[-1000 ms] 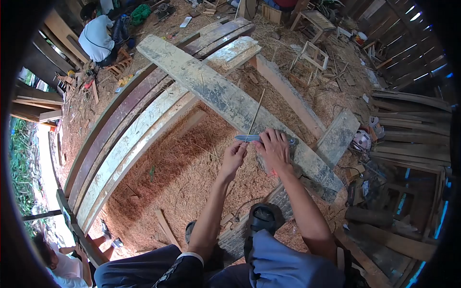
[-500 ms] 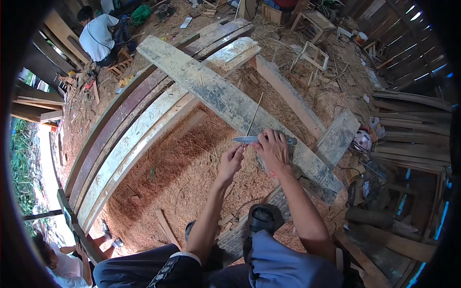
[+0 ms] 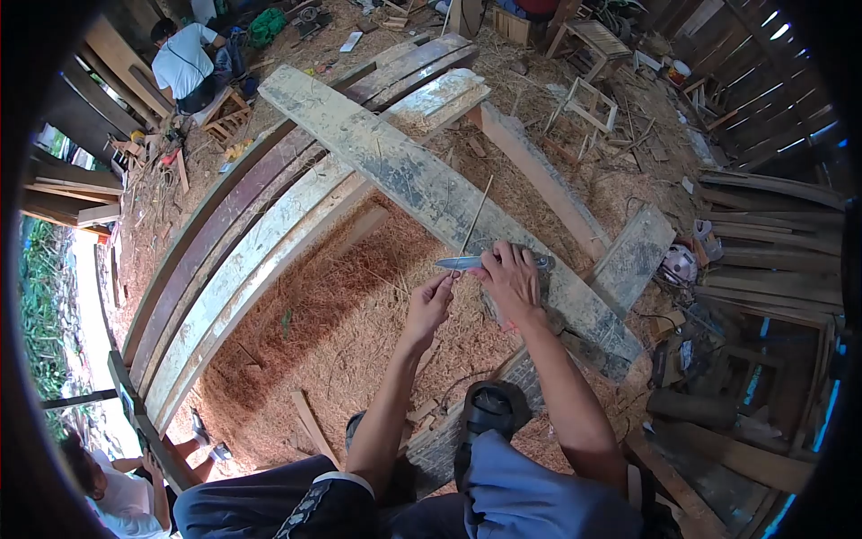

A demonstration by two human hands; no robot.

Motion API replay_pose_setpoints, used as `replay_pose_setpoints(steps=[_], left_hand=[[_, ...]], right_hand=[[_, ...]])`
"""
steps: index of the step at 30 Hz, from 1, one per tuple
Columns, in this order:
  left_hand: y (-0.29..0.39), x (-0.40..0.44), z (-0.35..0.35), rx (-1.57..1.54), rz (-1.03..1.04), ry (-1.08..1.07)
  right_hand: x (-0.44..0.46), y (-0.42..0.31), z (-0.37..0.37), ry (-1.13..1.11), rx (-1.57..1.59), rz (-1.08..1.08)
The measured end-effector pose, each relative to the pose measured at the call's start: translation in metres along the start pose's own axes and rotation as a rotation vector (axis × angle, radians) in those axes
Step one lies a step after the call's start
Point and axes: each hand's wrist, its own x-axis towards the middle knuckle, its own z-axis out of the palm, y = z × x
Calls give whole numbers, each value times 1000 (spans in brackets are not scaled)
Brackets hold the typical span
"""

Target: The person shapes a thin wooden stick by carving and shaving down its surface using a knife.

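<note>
My right hand (image 3: 514, 283) is closed round the handle of a knife (image 3: 459, 263), its blade pointing left. Pinched in my left hand (image 3: 433, 301) is the lower end of a thin stick (image 3: 476, 216), which slants up and to the right over the plank. The blade lies across the stick just above my left fingertips. Beneath and beyond both hands runs a long, paint-spotted wooden plank (image 3: 377, 153). Part of the knife's handle is hidden by my right fingers.
Long curved timbers (image 3: 242, 238) lie under the plank on the left. Wood shavings (image 3: 341, 350) cover the ground. One person (image 3: 184, 67) crouches at the upper left, another (image 3: 126, 494) sits at lower left. Stacked boards (image 3: 772, 251) and a power tool (image 3: 678, 263) stand at right.
Both hands, the knife and the stick stay almost in place. At the upper left the crouching person has shifted slightly, and the view has moved a little.
</note>
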Motion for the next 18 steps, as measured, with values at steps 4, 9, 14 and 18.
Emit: replay_pose_setpoints(steps=[4, 9, 14, 18], left_hand=[[-4, -6, 2, -2, 0, 15], [-7, -1, 4, -43, 16, 47], [3, -1, 11, -76, 6, 36], [-1, -16, 6, 21, 101, 32]], right_hand=[[-2, 1, -1, -24, 13, 5], [-2, 2, 2, -37, -2, -12], [-5, 7, 10, -13, 32, -41], [-16, -4, 9, 64, 82, -31]])
